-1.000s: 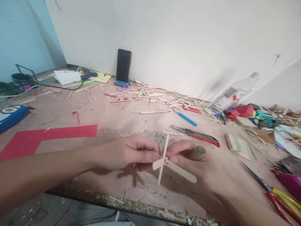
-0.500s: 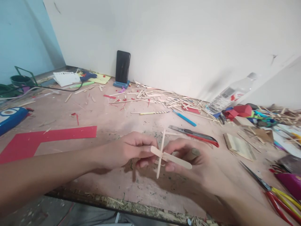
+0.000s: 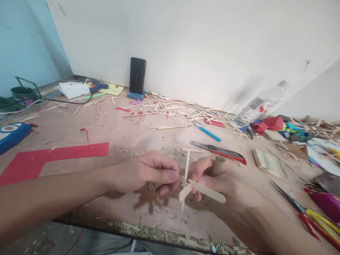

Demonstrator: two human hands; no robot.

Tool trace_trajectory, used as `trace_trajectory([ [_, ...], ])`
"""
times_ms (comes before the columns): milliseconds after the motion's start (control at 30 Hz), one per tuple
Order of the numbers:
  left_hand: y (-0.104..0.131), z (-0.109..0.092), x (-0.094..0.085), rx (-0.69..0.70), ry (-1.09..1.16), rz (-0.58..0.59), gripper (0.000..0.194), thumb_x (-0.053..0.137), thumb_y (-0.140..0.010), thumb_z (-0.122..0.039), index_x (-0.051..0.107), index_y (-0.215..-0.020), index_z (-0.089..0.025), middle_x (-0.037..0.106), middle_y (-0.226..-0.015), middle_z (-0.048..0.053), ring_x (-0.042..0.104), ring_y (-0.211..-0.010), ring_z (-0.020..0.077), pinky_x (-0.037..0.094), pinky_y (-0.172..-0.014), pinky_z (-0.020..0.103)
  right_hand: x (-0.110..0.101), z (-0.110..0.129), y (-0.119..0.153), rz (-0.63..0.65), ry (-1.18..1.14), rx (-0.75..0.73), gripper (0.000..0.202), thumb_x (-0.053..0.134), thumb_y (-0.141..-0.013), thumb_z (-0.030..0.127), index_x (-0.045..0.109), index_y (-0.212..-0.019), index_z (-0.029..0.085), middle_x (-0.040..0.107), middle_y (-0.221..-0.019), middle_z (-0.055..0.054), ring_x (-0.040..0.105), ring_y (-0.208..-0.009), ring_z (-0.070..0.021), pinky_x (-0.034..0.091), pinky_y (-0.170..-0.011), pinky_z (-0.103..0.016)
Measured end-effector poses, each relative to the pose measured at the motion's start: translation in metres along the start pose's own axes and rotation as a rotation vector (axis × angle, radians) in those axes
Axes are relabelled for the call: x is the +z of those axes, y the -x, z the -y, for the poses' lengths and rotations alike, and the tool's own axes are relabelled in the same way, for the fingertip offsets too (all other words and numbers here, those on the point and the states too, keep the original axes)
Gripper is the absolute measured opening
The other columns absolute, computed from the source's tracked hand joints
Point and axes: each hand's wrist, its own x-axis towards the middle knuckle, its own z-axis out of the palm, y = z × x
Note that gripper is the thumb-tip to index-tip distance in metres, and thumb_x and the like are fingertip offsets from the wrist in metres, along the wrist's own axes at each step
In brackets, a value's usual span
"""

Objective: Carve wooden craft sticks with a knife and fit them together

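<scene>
Nearest, beyond the littered table edge (image 3: 159,236), the stick cross (image 3: 187,188) sits raised between both hands. The left hand (image 3: 156,173) pinches a strip of it, thumb over fingers, no gap left. The right hand (image 3: 220,180) is curled with a brown cylinder (image 3: 218,165) tucked in its crook; its fingertips lie by the joint, though whether they grip there I cannot tell. Since half a second ago the cross has turned: its short blade now points down-left, baring the left thumb, which seems to leave the cross steadied from that side. Beyond lie scissors (image 3: 302,209), a knife (image 3: 220,151), a pencil (image 3: 172,127) and a phone (image 3: 137,75).
</scene>
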Motion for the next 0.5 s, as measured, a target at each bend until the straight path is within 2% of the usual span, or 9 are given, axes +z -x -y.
trace_trajectory([
  [100, 0.001, -0.002, 0.001, 0.015, -0.061, -0.022, 0.037, 0.067, -0.108, -0.047, 0.069, -0.087, -0.017, 0.062, -0.075, 0.0, 0.055, -0.068, 0.0126, 0.042, -0.067, 0.026, 0.002, 0.005, -0.004, 0.01, 0.075, -0.046, 0.034, 0.074, -0.11, 0.048, 0.072, -0.124, 0.017, 0.076, -0.11, -0.005, 0.075, -0.09, -0.0182, 0.067, -0.081, -0.037],
  [167, 0.002, -0.005, 0.0, 0.031, -0.139, -0.064, 0.034, 0.064, -0.108, -0.042, 0.068, -0.085, -0.017, 0.062, -0.075, 0.001, 0.054, -0.068, 0.0129, 0.04, -0.066, 0.026, 0.004, 0.013, -0.007, -0.039, 0.162, -0.097, 0.033, 0.075, -0.109, 0.049, 0.073, -0.119, 0.017, 0.076, -0.105, -0.004, 0.074, -0.088, -0.0176, 0.067, -0.08, -0.037],
  [233, 0.004, -0.008, -0.001, 0.054, -0.238, -0.125, 0.034, 0.062, -0.109, -0.039, 0.068, -0.085, -0.017, 0.061, -0.075, 0.0, 0.052, -0.069, 0.0129, 0.038, -0.065, 0.027, 0.006, 0.022, -0.01, -0.167, 0.29, -0.174, 0.033, 0.076, -0.108, 0.05, 0.076, -0.116, 0.018, 0.078, -0.115, -0.007, 0.076, -0.103, -0.0215, 0.067, -0.094, -0.044],
  [300, 0.006, -0.011, -0.001, 0.081, -0.346, -0.189, 0.033, 0.06, -0.11, -0.038, 0.069, -0.086, -0.017, 0.059, -0.076, -0.001, 0.05, -0.071, 0.013, 0.037, -0.067, 0.027, 0.007, 0.032, -0.01, -0.351, 0.426, -0.258, 0.035, 0.073, -0.109, 0.053, 0.078, -0.114, 0.019, 0.077, -0.133, -0.01, 0.072, -0.126, -0.0263, 0.061, -0.111, -0.052],
  [333, 0.007, -0.012, -0.002, 0.094, -0.4, -0.218, 0.033, 0.058, -0.111, -0.037, 0.069, -0.087, -0.018, 0.058, -0.076, -0.001, 0.051, -0.072, 0.0132, 0.037, -0.068, 0.028, 0.007, 0.036, -0.009, -0.426, 0.484, -0.293, 0.039, 0.069, -0.111, 0.057, 0.078, -0.109, 0.019, 0.077, -0.132, -0.01, 0.071, -0.127, -0.0262, 0.059, -0.113, -0.052],
  [367, 0.007, -0.012, -0.001, 0.108, -0.452, -0.244, 0.034, 0.056, -0.112, -0.037, 0.068, -0.086, -0.018, 0.058, -0.077, -0.002, 0.051, -0.073, 0.0132, 0.037, -0.069, 0.028, 0.008, 0.04, -0.008, -0.467, 0.54, -0.306, 0.043, 0.066, -0.112, 0.06, 0.078, -0.105, 0.019, 0.078, -0.123, -0.009, 0.073, -0.119, -0.0243, 0.061, -0.107, -0.048],
  [400, 0.007, -0.013, -0.001, 0.12, -0.5, -0.267, 0.035, 0.055, -0.112, -0.036, 0.066, -0.085, -0.018, 0.057, -0.076, -0.002, 0.05, -0.073, 0.0131, 0.036, -0.069, 0.028, 0.009, 0.043, -0.007, -0.478, 0.596, -0.301, 0.045, 0.065, -0.112, 0.062, 0.077, -0.103, 0.019, 0.078, -0.11, -0.006, 0.074, -0.104, -0.021, 0.064, -0.094, -0.041],
  [467, 0.006, -0.012, 0.0, 0.137, -0.585, -0.296, 0.036, 0.052, -0.113, -0.034, 0.062, -0.082, -0.019, 0.054, -0.075, -0.003, 0.049, -0.072, 0.0129, 0.034, -0.068, 0.029, 0.015, 0.046, -0.005, -0.431, 0.705, -0.247, 0.041, 0.071, -0.11, 0.058, 0.077, -0.101, 0.018, 0.073, -0.087, 0.0, 0.065, -0.073, -0.0136, 0.054, -0.065, -0.028],
  [500, 0.005, -0.011, 0.0, 0.141, -0.623, -0.3, 0.036, 0.051, -0.113, -0.034, 0.06, -0.081, -0.019, 0.053, -0.074, -0.003, 0.048, -0.072, 0.0128, 0.034, -0.067, 0.029, 0.018, 0.047, -0.004, -0.388, 0.754, -0.209, 0.035, 0.073, -0.109, 0.053, 0.077, -0.102, 0.018, 0.071, -0.082, 0.002, 0.06, -0.066, -0.0118, 0.049, -0.059, -0.025],
])
